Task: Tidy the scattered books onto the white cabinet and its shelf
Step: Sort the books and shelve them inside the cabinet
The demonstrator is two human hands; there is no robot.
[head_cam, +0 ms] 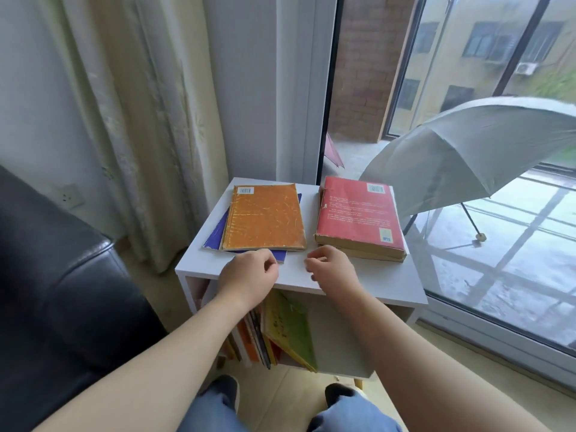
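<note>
The white cabinet (389, 285) stands in a corner between a pale curtain (149, 120) and a tall glass window (514, 260), with a black leather sofa (62, 291) close on its left and a wall socket (69, 198) low behind the sofa. On the flat top, an orange book (265, 216) lies on a blue book (215, 235) at the left; well apart on the right, a red book (355, 210) lies on a yellowed book (374, 256). In the open shelf below, a row of thin books (252, 338) stands on edge and a green book (290, 332) leans against it

The left hand (249, 275) hovers over the front of the top, just beside the blue book's near corner, its fingers loosely curled and holding nothing. The right hand (333, 272) hovers near the red stack's front corner, its fingers likewise slack and empty. Whether either hand touches a book cannot be told

Outside the glass, an opened grey umbrella (467, 151) rests on a wet floor, with a brick wall (367, 73) behind it. Beige floor tiles (290, 388) show beneath the cabinet
</note>
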